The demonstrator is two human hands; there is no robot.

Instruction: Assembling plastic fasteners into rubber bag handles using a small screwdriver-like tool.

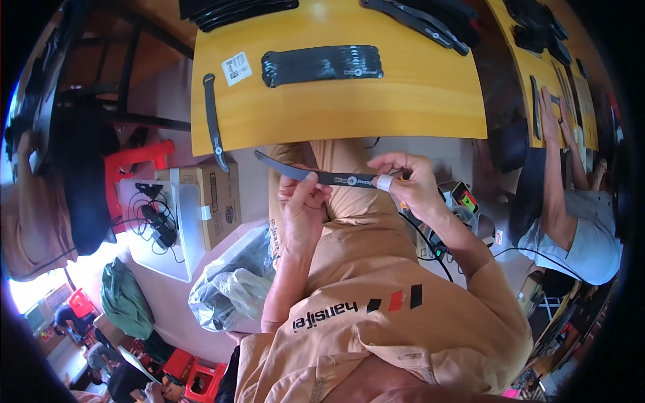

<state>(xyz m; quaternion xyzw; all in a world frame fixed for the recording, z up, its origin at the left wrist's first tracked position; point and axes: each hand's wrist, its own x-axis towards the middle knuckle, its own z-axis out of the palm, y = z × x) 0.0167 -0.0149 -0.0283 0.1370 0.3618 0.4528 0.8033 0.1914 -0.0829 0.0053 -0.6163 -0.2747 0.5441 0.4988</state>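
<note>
Yellow wooden desk (349,101) across top, second yellow desk (531,67) at right. Pale floor (168,289) below. Red plastic stool (138,161) near desk's left corner, more red stools (198,376) at lower left. Cardboard box (218,198) on floor under desk's front edge. Bright daylight at far left.
</note>
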